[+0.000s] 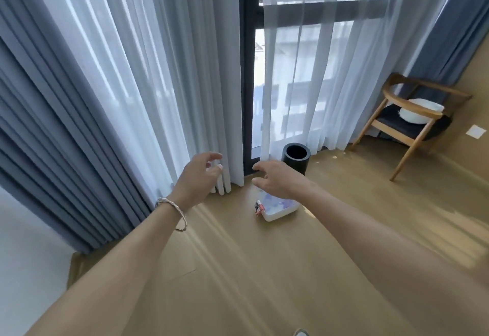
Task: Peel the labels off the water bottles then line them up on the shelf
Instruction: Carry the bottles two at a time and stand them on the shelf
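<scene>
White curtains (158, 70) hang far across the window. A wooden chair (407, 127) stands far right, and a black bin (295, 159) sits by the glass. A flat white box (280, 210) lies on the floor under the right hand (275, 180); I cannot tell if it holds bottles. The left hand (197, 176) is near the curtains. Both hands are spread and hold nothing.

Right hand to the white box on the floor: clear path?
Probably yes. The right hand is open and in line with the white box, with nothing between them; the black bin stands behind. Height above the box is unclear.
</scene>
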`<state>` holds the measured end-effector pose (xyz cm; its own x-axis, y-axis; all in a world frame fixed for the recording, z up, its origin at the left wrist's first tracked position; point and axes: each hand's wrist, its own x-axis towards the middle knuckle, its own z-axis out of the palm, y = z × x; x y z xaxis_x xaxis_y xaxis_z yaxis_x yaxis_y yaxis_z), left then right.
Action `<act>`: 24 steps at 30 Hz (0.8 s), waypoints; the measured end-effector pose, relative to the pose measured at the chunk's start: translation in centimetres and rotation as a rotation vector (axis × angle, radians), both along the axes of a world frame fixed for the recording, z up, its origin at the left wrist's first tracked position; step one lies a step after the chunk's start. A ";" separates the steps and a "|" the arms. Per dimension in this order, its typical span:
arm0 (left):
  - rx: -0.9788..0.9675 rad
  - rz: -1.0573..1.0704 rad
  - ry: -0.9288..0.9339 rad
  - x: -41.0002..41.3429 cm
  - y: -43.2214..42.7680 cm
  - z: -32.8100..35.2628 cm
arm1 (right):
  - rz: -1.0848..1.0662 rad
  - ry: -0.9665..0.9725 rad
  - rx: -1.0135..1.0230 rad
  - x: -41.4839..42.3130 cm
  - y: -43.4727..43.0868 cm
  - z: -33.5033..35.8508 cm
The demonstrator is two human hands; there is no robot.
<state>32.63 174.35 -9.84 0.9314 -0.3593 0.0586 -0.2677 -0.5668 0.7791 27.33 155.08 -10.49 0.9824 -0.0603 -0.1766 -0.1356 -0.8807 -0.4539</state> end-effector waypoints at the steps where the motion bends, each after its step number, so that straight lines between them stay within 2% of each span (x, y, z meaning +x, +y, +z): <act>1: -0.008 0.020 0.003 0.8 -1.2 0.1 | 0.013 -0.013 0.008 1.1 -1.4 -0.1; 5: 0.009 0.056 -0.004 3.8 -7.4 0.7 | 0.028 -0.055 0.077 5.3 -7.7 0.6; 12: 0.047 0.099 0.056 7.4 -16.2 -0.4 | -0.012 -0.001 0.082 10.2 -18.7 -0.3; 19: 0.094 0.054 0.119 13.0 -23.3 -2.8 | -0.053 0.075 0.120 14.2 -24.5 -3.6; 24: 0.107 -0.058 0.125 19.7 -30.0 -5.0 | -0.094 0.100 0.026 18.1 -30.1 -3.8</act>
<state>52.36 144.36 -14.85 0.9065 -0.4107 -0.0977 -0.2074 -0.6348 0.7443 45.46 124.98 -14.33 0.9500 -0.1452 -0.2763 -0.2627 -0.8501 -0.4564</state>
